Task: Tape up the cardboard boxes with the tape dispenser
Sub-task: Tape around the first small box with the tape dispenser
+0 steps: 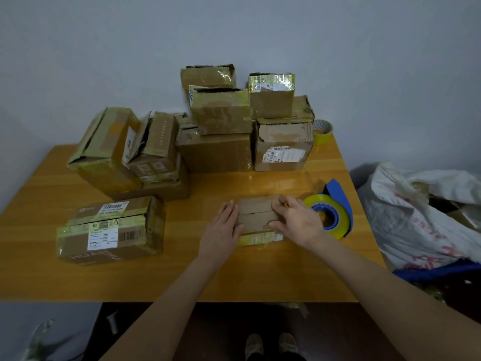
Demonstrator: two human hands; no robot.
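Observation:
A small flat cardboard box (256, 213) lies on the wooden table (182, 272), its two top flaps meeting in a seam across the middle. My left hand (223, 227) lies flat against the box's left end, fingers straight. My right hand (296, 220) grips the box's right end, thumb on the near edge and fingers curled over the top. Just right of that hand stands the blue tape dispenser (335, 204) with its roll of yellowish clear tape, held by neither hand.
Several worn boxes are stacked at the table's back (221, 121) and left (109, 149). A labelled box (112, 230) lies at the front left. A spare tape roll (322, 132) sits at the back right. A white bag (416, 217) is heaped beside the table's right edge.

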